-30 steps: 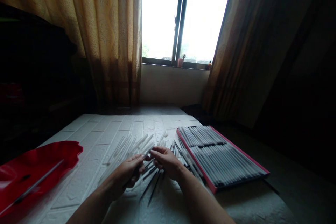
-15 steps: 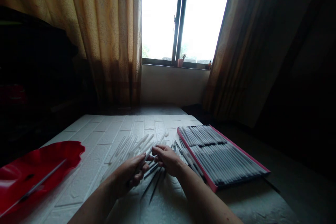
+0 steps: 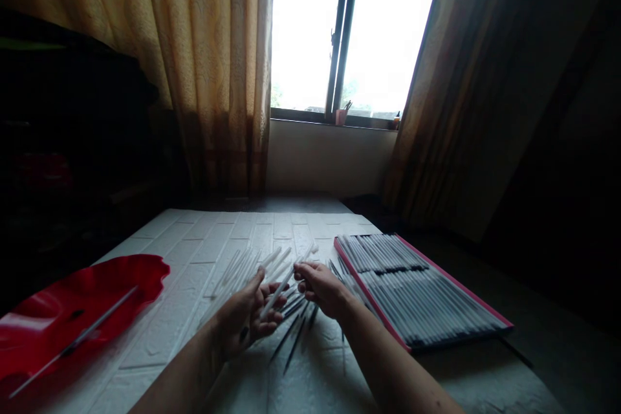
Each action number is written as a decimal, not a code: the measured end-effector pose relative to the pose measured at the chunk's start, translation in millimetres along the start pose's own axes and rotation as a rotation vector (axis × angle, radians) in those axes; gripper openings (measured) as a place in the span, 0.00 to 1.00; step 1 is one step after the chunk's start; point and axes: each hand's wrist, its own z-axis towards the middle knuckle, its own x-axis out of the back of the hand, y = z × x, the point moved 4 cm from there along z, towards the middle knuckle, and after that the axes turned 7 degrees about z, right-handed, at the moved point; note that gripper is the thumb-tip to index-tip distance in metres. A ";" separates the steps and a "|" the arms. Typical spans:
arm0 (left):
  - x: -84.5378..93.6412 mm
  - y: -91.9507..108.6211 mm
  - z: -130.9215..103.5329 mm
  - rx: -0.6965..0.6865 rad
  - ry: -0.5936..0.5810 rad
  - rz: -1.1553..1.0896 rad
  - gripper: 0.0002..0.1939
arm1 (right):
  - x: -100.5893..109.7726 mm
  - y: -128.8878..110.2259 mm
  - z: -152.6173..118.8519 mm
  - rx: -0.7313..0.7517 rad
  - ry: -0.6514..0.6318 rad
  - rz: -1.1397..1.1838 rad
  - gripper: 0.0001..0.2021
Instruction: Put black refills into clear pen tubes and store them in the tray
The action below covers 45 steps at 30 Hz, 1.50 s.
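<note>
My right hand (image 3: 320, 286) pinches the upper end of a whitish pen barrel (image 3: 277, 293) between thumb and fingers. The barrel slants down across the fingers of my left hand (image 3: 250, 314), which is turned palm up with thumb and fingers apart. A small black piece (image 3: 244, 334) shows in the left palm; its kind is unclear. Beyond the left hand lie several loose clear barrels (image 3: 237, 266). Thin dark sticks like pen refills (image 3: 291, 339) spread on the table under and between the hands, partly hidden by them.
A pink-edged box (image 3: 373, 301) at the right holds rows of pens (image 3: 436, 307). At the left, a red wavy-rimmed dish (image 3: 121, 265) has a long thin stick (image 3: 97, 330) lying across it. Everything stands on a white brick-patterned table cover (image 3: 204, 233), with a window behind.
My left hand has loosened its grip on the barrel and spread its fingers. The right hand still pinches the barrel's end. The whole view has shifted slightly.
</note>
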 end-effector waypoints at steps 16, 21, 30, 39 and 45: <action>10.9 6.3 5.8 -0.101 0.110 -0.230 0.23 | -14.0 3.3 -1.0 0.069 0.108 -0.079 0.16; 12.6 4.6 10.1 -0.104 0.083 -0.242 0.23 | -16.5 7.9 0.2 0.042 0.103 -0.084 0.15; 11.4 3.6 9.1 -0.099 0.050 -0.246 0.23 | -19.6 8.9 -1.4 0.031 0.055 -0.079 0.13; 12.0 2.4 10.4 -0.086 0.089 -0.245 0.23 | -15.5 12.9 2.0 0.064 0.025 -0.075 0.15; 18.8 3.7 11.4 -0.122 0.179 -0.257 0.20 | -19.1 14.6 -1.0 0.151 0.085 -0.062 0.19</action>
